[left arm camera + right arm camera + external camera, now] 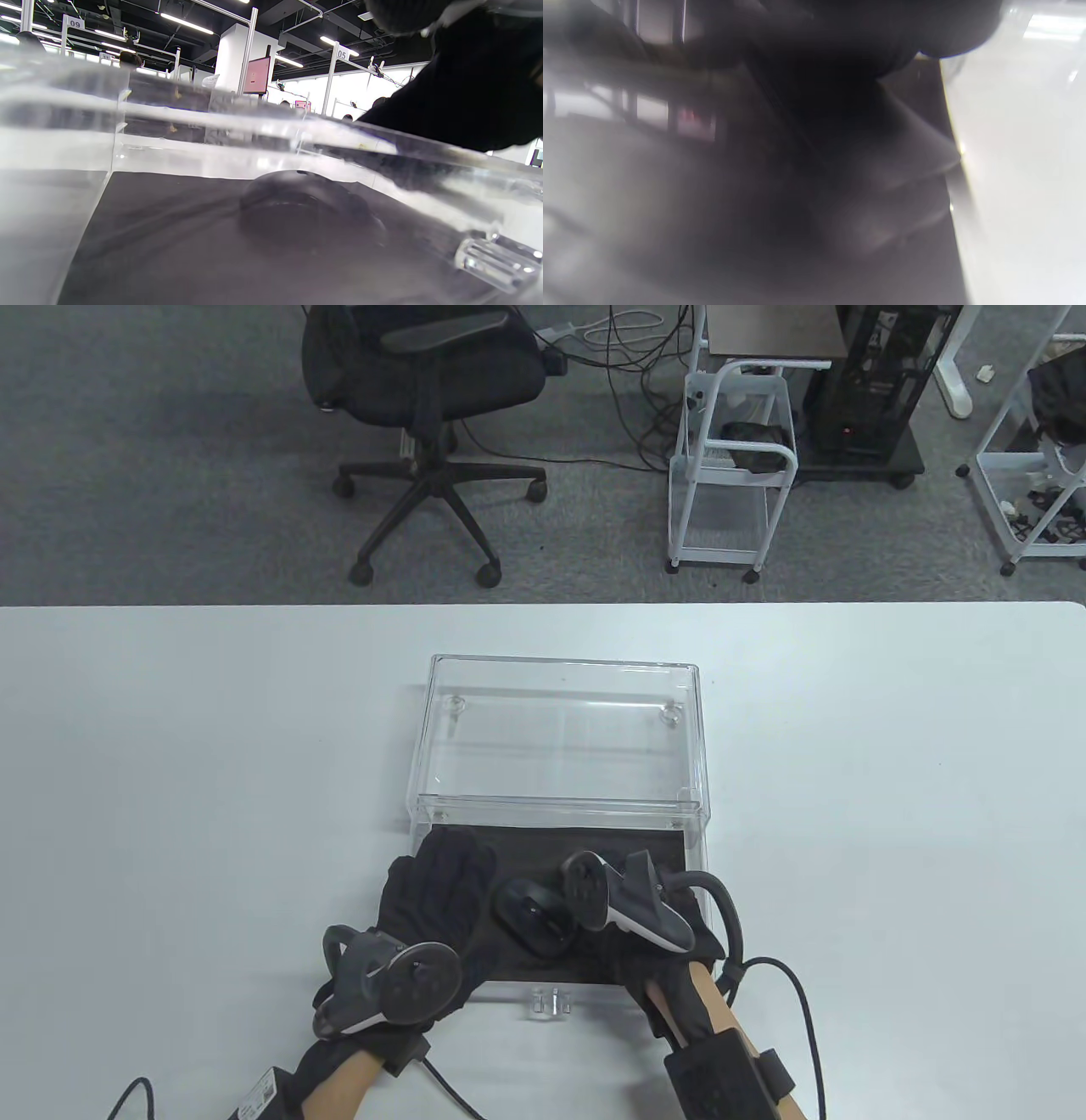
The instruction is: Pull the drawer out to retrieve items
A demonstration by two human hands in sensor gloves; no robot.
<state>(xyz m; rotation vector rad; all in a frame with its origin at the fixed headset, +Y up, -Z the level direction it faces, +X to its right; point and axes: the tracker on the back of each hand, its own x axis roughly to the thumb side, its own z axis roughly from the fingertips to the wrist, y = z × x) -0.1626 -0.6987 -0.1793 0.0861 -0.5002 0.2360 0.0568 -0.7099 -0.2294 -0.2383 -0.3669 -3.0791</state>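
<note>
A clear acrylic drawer box (pixel 564 738) stands mid-table. Its drawer (pixel 594 848), lined in black, is pulled out toward me, with a clear knob (pixel 550 1001) on its front wall. A black computer mouse (pixel 534 918) lies in the drawer; it also shows through the clear front wall in the left wrist view (pixel 305 207). My left hand (pixel 445 874) lies flat over the drawer's left part, fingers stretched out, holding nothing. My right hand (pixel 670 984) reaches into the drawer's right part, just right of the mouse. Its tracker (pixel 636 899) hides the fingers. The right wrist view is dark and blurred.
The white table (pixel 170 780) spreads to both sides of the box. Cables (pixel 789 984) run from my wrists over the table's front edge. An office chair (pixel 424 381) and a white cart (pixel 734 466) stand on the floor beyond the far edge.
</note>
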